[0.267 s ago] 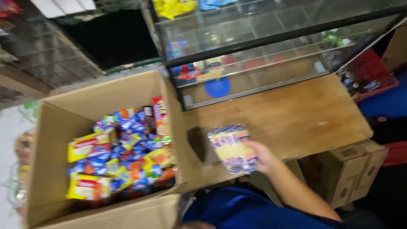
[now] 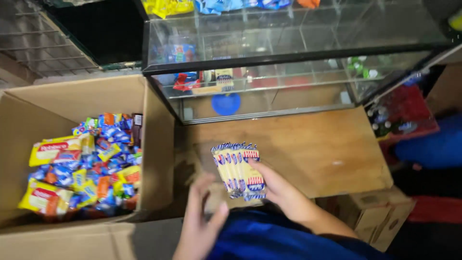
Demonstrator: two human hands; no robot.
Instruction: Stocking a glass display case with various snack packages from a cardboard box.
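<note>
A fanned stack of yellow snack packets (image 2: pixel 238 168) sits in the right hand (image 2: pixel 284 192), low over the near edge of the wooden counter (image 2: pixel 313 149). The fingers close around the bottom of the stack and pinch it together, so the packets spread out like cards at their crimped far ends — likely a hold that keeps slippery wrappers from sliding apart. The wrappers look glossy and thin, yellow with red, white and blue bands across the ends.

The left hand (image 2: pixel 199 216) hovers just left of the stack, open, fingers spread and holding nothing; it is blurred, and I cannot tell whether it touches the packets.

The counter is bare plywood, matte and scuffed. On the far side stands a glass display case (image 2: pixel 298 58) with dark framing, a few packets and a blue round lid (image 2: pixel 226 103) showing on its shelves. To the left is an open cardboard box (image 2: pixel 154 125), flaps up, heaped with small bright wrapped sweets and snacks (image 2: pixel 86 163) — yellow, blue, orange. A smaller carton (image 2: pixel 380 212) sits under the counter's right corner.
</note>
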